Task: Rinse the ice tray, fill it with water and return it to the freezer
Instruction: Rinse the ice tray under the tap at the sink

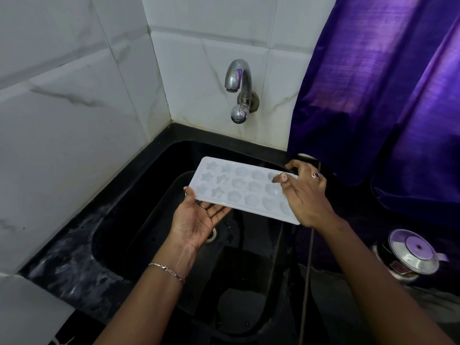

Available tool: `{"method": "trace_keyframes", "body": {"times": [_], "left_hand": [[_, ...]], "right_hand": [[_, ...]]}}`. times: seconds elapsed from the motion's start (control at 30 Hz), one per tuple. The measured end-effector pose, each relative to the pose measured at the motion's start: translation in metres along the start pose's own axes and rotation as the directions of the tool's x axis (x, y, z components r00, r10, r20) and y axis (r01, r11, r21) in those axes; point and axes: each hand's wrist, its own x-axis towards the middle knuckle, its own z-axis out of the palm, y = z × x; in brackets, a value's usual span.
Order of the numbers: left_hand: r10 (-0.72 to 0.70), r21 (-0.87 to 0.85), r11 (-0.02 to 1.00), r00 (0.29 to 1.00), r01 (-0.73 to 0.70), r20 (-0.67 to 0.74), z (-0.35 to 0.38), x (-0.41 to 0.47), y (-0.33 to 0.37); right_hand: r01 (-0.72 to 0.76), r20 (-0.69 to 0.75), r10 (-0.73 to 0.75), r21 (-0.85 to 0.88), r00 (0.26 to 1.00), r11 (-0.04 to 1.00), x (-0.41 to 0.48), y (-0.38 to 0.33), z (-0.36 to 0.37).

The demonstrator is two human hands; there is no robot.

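Observation:
A white ice tray (239, 186) with star and flower shaped cells is held level over the black sink (129, 210), cells facing up. My left hand (196, 220) lies palm up under the tray's near left corner, thumb on its edge. My right hand (305, 195) grips the tray's right end, thumb on top and fingers around the rim. The chrome tap (237, 82) juts from the tiled wall above and behind the tray; no water runs from it. Whether the cells hold water I cannot tell.
White marble-look tiles cover the walls on the left and behind. A purple curtain (388, 95) hangs at the right down to the black counter. A steel lidded vessel (413, 252) stands on the counter at the right. The sink drain (212, 234) shows beneath my left hand.

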Motion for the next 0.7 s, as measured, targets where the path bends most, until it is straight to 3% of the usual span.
{"method": "trace_keyframes", "body": {"times": [0.13, 0.4, 0.7], "left_hand": [[0.003, 0.015, 1.0, 1.0, -0.003, -0.003, 0.0016, 0.0005, 0.0039], [0.009, 0.025, 1.0, 1.0, -0.009, -0.002, 0.003, -0.0007, 0.0037], [0.02, 0.036, 0.999, 1.0, -0.02, 0.006, 0.0037, -0.0034, 0.0043]], "right_hand": [[-0.012, -0.009, 0.011, -0.074, 1.0, 0.997, 0.0005, -0.0021, 0.0014], [0.021, 0.056, -0.023, 0.043, 0.998, 0.999, 0.0018, -0.004, -0.0035], [-0.002, 0.081, 0.001, 0.024, 0.997, 1.0, 0.0045, 0.0027, 0.0006]]}}
